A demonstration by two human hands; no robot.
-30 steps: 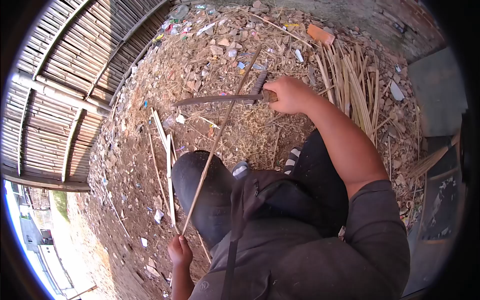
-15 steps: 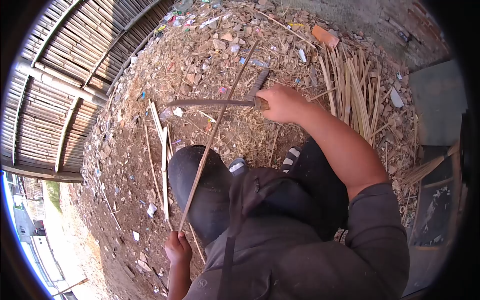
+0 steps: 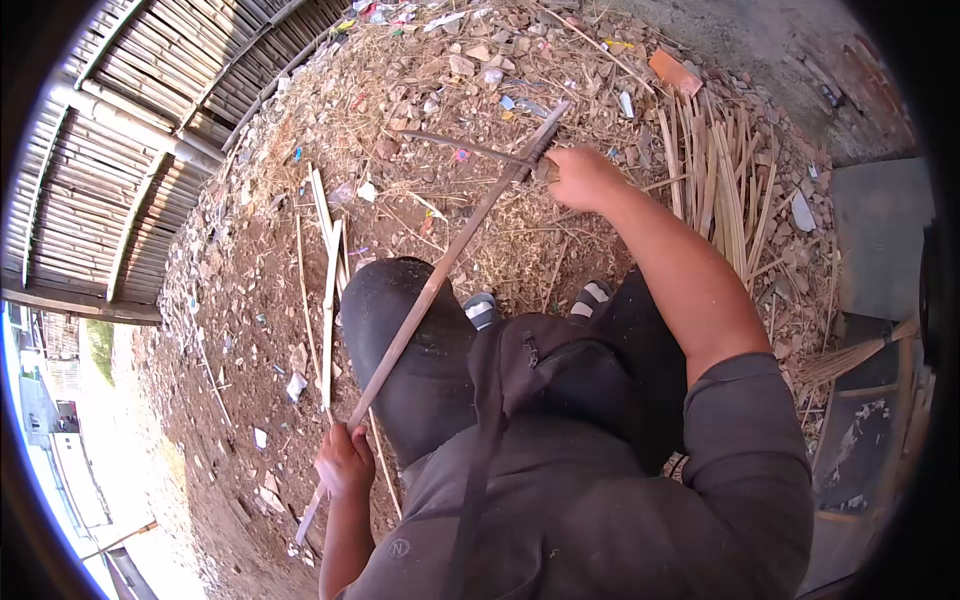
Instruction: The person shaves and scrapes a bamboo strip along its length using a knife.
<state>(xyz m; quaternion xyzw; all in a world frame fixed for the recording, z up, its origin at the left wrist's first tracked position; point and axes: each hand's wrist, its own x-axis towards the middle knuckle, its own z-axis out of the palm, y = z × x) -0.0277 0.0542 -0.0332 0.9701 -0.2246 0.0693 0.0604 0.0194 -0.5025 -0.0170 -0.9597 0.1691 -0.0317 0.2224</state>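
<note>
My left hand (image 3: 346, 460) is closed around a long split bamboo strip (image 3: 425, 297) near its lower end. The strip slants across my left knee, up and to the right. Closed at the strip's far part, my right hand (image 3: 583, 180) grips a sickle (image 3: 465, 147) with a narrow dark blade that points left. The blade and strip cross just left of that hand; whether they touch is hard to tell. Most of the sickle's handle is hidden by my fingers and the strip.
Pale bamboo strips (image 3: 328, 300) lie left of my knee, and a larger pile of strips (image 3: 725, 190) lies at right. A brick (image 3: 675, 74) sits near the wall. Stones and litter cover the ground. A bamboo fence (image 3: 130, 140) stands at upper left, a grey panel (image 3: 880, 240) at right.
The strip has slid down through my left hand, its lower end now showing below it, and it leans further right with a broader face visible. My right hand and the sickle moved up and right, the blade tilting.
</note>
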